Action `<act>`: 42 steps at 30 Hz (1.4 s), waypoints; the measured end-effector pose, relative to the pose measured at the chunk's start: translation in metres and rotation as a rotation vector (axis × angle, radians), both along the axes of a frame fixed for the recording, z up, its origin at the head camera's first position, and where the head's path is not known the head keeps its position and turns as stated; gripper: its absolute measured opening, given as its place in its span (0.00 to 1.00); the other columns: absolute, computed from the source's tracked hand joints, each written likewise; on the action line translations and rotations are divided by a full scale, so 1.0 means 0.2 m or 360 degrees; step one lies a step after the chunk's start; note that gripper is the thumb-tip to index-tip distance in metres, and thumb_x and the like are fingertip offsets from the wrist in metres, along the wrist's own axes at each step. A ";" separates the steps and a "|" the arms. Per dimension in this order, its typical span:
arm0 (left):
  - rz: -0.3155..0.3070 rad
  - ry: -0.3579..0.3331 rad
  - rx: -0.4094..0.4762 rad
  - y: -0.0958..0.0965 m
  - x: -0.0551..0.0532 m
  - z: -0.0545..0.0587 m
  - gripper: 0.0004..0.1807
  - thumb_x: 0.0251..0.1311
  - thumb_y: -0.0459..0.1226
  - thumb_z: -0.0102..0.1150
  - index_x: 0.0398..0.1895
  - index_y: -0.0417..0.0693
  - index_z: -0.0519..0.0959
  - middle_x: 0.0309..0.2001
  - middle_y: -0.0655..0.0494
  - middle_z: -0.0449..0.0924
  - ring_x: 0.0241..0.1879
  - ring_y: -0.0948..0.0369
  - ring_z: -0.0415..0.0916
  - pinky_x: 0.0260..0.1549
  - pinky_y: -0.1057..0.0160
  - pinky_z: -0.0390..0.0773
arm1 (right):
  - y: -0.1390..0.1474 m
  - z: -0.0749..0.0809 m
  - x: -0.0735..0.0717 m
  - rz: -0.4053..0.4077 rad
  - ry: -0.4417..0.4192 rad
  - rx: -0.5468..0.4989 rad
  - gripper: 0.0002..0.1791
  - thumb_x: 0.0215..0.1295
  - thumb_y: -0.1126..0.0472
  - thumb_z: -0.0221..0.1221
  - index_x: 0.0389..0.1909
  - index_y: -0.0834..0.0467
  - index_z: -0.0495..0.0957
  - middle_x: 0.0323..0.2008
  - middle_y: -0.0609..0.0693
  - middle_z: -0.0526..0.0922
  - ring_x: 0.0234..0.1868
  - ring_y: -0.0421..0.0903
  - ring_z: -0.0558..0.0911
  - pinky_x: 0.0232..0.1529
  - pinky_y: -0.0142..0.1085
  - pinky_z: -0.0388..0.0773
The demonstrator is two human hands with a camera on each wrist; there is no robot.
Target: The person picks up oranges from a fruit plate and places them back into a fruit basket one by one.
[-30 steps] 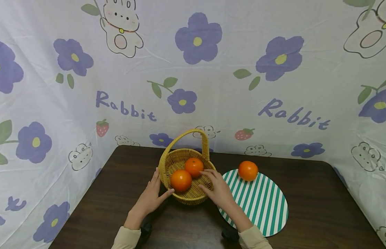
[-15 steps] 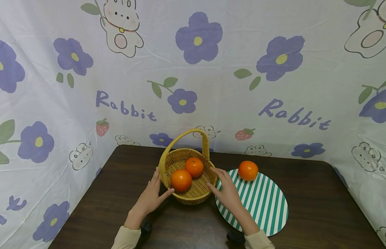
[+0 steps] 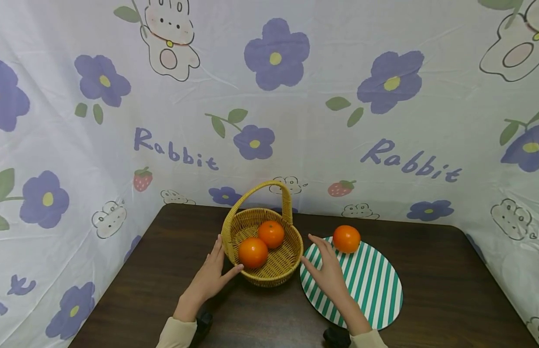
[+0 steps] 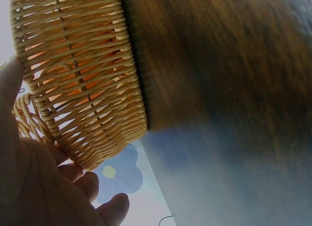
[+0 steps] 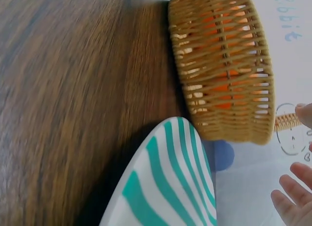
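A yellow wicker basket (image 3: 279, 265) with an arched handle stands on the table, a larger orange (image 3: 253, 252) and a smaller orange (image 3: 271, 234) inside it. My left hand (image 3: 210, 276) rests against the basket's left side, thumb at the front rim and fingers extended along the wall. In the left wrist view, its fingertips lie on the weave of the basket (image 4: 83, 74). My right hand (image 3: 332, 276) holds nothing and hovers over the left part of a green-and-white striped plate (image 3: 378, 285), fingers apart. A third orange (image 3: 346, 239) sits at the plate's far edge.
The dark wooden table (image 3: 443, 280) runs back to a white cloth (image 3: 321, 121) printed with flowers and rabbits. The striped plate stands close to the basket's right side. Black straps show under both wrists.
My right hand has moved right, out of the basket and away from the smaller orange, to over the plate. The left hand, basket and oranges have stayed in place.
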State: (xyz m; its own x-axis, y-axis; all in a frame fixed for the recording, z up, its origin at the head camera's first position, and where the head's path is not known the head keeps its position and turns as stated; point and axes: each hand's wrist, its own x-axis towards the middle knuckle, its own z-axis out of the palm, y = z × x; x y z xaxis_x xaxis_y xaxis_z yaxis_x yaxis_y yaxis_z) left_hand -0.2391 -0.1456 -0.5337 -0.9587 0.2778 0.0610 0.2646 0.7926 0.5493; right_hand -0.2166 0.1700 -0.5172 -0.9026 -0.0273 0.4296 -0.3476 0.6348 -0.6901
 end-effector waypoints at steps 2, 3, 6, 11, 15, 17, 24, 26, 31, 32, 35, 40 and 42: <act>-0.0002 -0.0008 0.0002 0.00 0.00 0.00 0.53 0.55 0.68 0.43 0.73 0.56 0.31 0.73 0.57 0.22 0.73 0.55 0.33 0.68 0.46 0.45 | 0.02 0.00 0.00 -0.0015 -0.0005 -0.0021 0.31 0.59 0.56 0.62 0.65 0.51 0.65 0.61 0.55 0.67 0.62 0.54 0.67 0.57 0.54 0.68; -0.0003 -0.0010 0.0000 0.00 0.00 0.00 0.53 0.55 0.68 0.43 0.73 0.56 0.31 0.73 0.57 0.22 0.73 0.55 0.33 0.68 0.46 0.45 | 0.03 0.00 0.01 -0.0025 -0.0007 -0.0027 0.32 0.60 0.56 0.62 0.65 0.51 0.65 0.61 0.55 0.67 0.62 0.54 0.67 0.58 0.54 0.68; 0.0003 -0.0012 -0.0002 0.00 0.00 0.00 0.53 0.55 0.68 0.43 0.73 0.56 0.31 0.73 0.57 0.22 0.73 0.54 0.33 0.68 0.46 0.45 | 0.05 -0.01 0.01 -0.0045 0.0002 -0.0057 0.31 0.60 0.56 0.62 0.65 0.52 0.65 0.60 0.55 0.67 0.61 0.55 0.67 0.58 0.55 0.67; 0.0008 0.0016 0.0009 0.00 0.00 -0.01 0.53 0.55 0.68 0.43 0.73 0.56 0.32 0.73 0.56 0.23 0.73 0.53 0.34 0.68 0.45 0.46 | 0.10 -0.04 0.02 -0.0098 0.0017 -0.0089 0.32 0.59 0.57 0.62 0.64 0.52 0.65 0.60 0.57 0.67 0.61 0.56 0.67 0.57 0.56 0.68; 0.0003 0.0028 0.0018 0.00 0.00 -0.01 0.52 0.55 0.67 0.44 0.73 0.58 0.31 0.74 0.55 0.24 0.73 0.54 0.34 0.68 0.45 0.46 | 0.14 -0.06 0.02 -0.0135 0.0061 -0.0108 0.31 0.58 0.59 0.63 0.63 0.55 0.66 0.60 0.58 0.67 0.59 0.56 0.68 0.55 0.55 0.69; 0.0003 0.0022 0.0015 0.00 0.00 -0.01 0.52 0.55 0.67 0.44 0.73 0.59 0.31 0.74 0.56 0.24 0.73 0.54 0.34 0.68 0.45 0.46 | 0.16 -0.07 0.03 -0.0157 0.0085 -0.0101 0.31 0.58 0.59 0.64 0.63 0.57 0.67 0.59 0.58 0.68 0.57 0.56 0.70 0.54 0.54 0.70; 0.0013 0.0021 0.0016 0.00 0.00 -0.01 0.52 0.55 0.68 0.44 0.73 0.60 0.31 0.74 0.56 0.24 0.73 0.54 0.34 0.68 0.46 0.46 | 0.23 -0.11 0.05 -0.0241 0.0099 -0.0118 0.31 0.57 0.61 0.64 0.61 0.60 0.68 0.56 0.60 0.69 0.55 0.57 0.71 0.53 0.54 0.70; 0.0014 0.0023 0.0014 0.00 0.00 -0.01 0.52 0.55 0.68 0.44 0.73 0.60 0.31 0.74 0.56 0.24 0.73 0.54 0.34 0.68 0.46 0.46 | 0.24 -0.12 0.05 -0.0264 0.0085 -0.0128 0.30 0.57 0.61 0.64 0.61 0.61 0.68 0.57 0.60 0.68 0.55 0.58 0.71 0.53 0.55 0.70; 0.0020 0.0008 0.0000 0.00 0.00 -0.01 0.52 0.55 0.68 0.43 0.73 0.59 0.31 0.73 0.57 0.23 0.73 0.55 0.34 0.68 0.47 0.46 | 0.28 -0.14 0.07 -0.0310 0.0070 -0.0131 0.30 0.57 0.61 0.64 0.61 0.61 0.67 0.58 0.62 0.67 0.57 0.59 0.69 0.54 0.56 0.69; 0.0020 0.0002 -0.0002 0.00 0.00 -0.01 0.52 0.55 0.68 0.43 0.73 0.59 0.31 0.73 0.58 0.23 0.73 0.55 0.34 0.68 0.47 0.45 | 0.28 -0.15 0.07 -0.0322 0.0073 -0.0134 0.30 0.57 0.62 0.64 0.60 0.62 0.68 0.58 0.63 0.67 0.57 0.59 0.69 0.53 0.56 0.69; 0.0013 -0.0002 -0.0007 0.00 0.00 -0.01 0.52 0.55 0.68 0.43 0.73 0.59 0.31 0.73 0.58 0.22 0.73 0.55 0.34 0.68 0.47 0.45 | 0.30 -0.15 0.07 -0.0355 0.0076 -0.0157 0.30 0.56 0.63 0.64 0.60 0.63 0.68 0.57 0.65 0.66 0.56 0.61 0.69 0.52 0.57 0.70; 0.0015 0.0005 0.0001 0.01 0.00 -0.01 0.52 0.55 0.68 0.43 0.73 0.57 0.31 0.73 0.57 0.23 0.73 0.55 0.34 0.68 0.47 0.45 | 0.35 -0.16 0.07 -0.0401 0.0043 -0.0191 0.31 0.58 0.63 0.63 0.62 0.64 0.65 0.57 0.65 0.65 0.57 0.62 0.68 0.54 0.56 0.70; 0.0017 0.0010 0.0004 0.01 0.00 -0.01 0.52 0.55 0.67 0.44 0.73 0.56 0.32 0.73 0.57 0.23 0.73 0.55 0.34 0.68 0.47 0.46 | 0.37 -0.17 0.06 -0.0427 0.0031 -0.0201 0.32 0.58 0.62 0.63 0.62 0.65 0.64 0.57 0.66 0.65 0.57 0.62 0.68 0.54 0.55 0.70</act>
State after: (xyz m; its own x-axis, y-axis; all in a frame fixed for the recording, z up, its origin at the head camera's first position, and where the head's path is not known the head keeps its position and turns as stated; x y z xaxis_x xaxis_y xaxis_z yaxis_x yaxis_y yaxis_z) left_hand -0.2387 -0.1445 -0.5352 -0.9612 0.2673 0.0676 0.2594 0.7939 0.5499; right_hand -0.2040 0.2435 -0.5506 -0.8617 0.2663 0.4319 -0.1930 0.6152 -0.7644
